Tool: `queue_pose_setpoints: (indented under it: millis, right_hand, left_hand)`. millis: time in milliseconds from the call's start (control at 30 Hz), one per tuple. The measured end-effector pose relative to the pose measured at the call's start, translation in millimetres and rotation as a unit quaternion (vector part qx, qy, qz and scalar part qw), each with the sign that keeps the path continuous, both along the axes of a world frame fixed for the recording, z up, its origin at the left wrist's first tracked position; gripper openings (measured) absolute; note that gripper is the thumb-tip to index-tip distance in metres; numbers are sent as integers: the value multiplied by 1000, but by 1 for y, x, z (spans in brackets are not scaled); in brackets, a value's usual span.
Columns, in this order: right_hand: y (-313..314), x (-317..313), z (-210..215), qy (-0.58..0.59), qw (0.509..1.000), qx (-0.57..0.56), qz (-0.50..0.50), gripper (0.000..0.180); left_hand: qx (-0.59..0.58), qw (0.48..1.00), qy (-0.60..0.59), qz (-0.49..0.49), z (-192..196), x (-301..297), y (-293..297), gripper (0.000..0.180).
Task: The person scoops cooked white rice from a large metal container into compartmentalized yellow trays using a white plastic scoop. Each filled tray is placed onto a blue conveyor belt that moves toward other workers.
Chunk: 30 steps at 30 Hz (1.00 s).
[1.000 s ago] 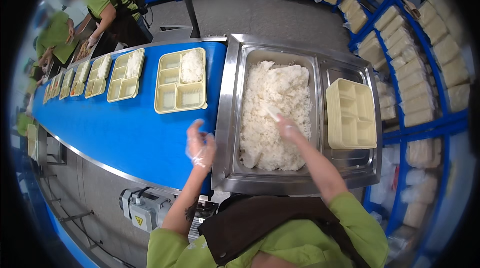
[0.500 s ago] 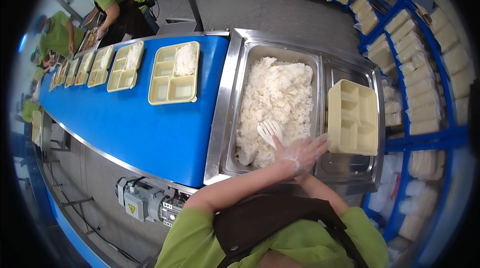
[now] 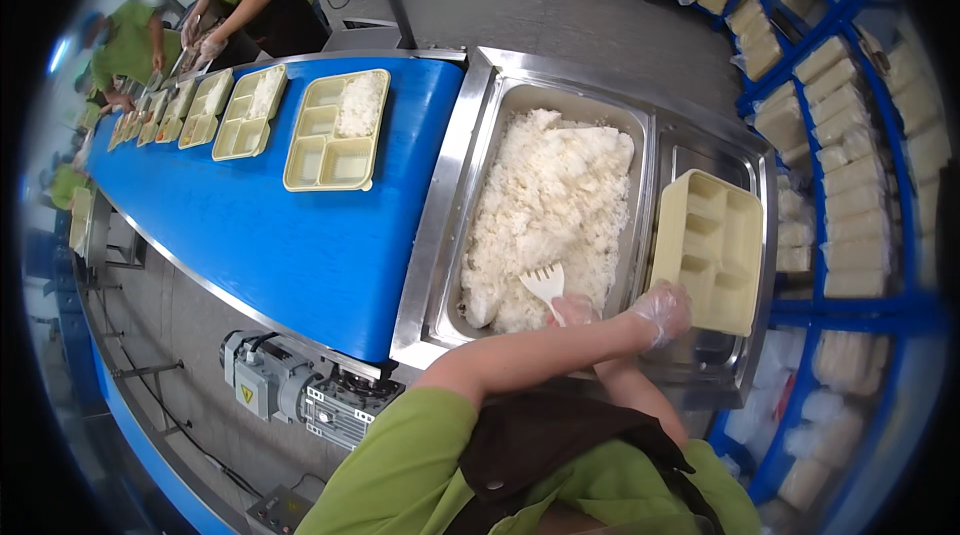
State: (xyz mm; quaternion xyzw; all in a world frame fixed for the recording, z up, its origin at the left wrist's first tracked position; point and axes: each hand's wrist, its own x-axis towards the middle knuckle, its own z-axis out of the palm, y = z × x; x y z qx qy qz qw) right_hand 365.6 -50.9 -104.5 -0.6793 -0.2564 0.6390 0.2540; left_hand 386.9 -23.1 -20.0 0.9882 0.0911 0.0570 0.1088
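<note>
Left of the right hand (image 3: pixel 576 310), closed on a scoop (image 3: pixel 543 281), already with rice (image 3: pixel 361 105) in trays (image 3: pixel 348 163), but with an empty-topped tray stack (image 3: pixel 709 253) at the curled left hand (image 3: pixel 665 315), of unclear hold.

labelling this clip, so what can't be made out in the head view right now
In the head view:
serving fork: handle end hidden by the right hand
right wrist: behind the left forearm
pan: bottom covered by rice
tray stack: near corner covered by the left hand, so its exact grip is unclear
farthest trays: contents too small
</note>
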Motion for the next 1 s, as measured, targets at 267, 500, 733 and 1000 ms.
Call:
queue_pose_setpoints:
  millis: [267,500,733,1000]
  right_hand:
    - [74,-18,-69,81,993,28,-84,20]
    - [79,-13,-73,79,989,85,-91,17]
    - [65,3,-27,66,982,142,-109,16]
    - [67,1,11,11,976,179,-123,14]
  left_hand:
    - [-425,869,-221,127,61,-20,26,13]
    - [-712,622,-287,152,82,-104,43,20]
    - [-772,297,-454,332,63,-288,47,79]
    - [-701,337,-401,485,-6,-354,62,68]
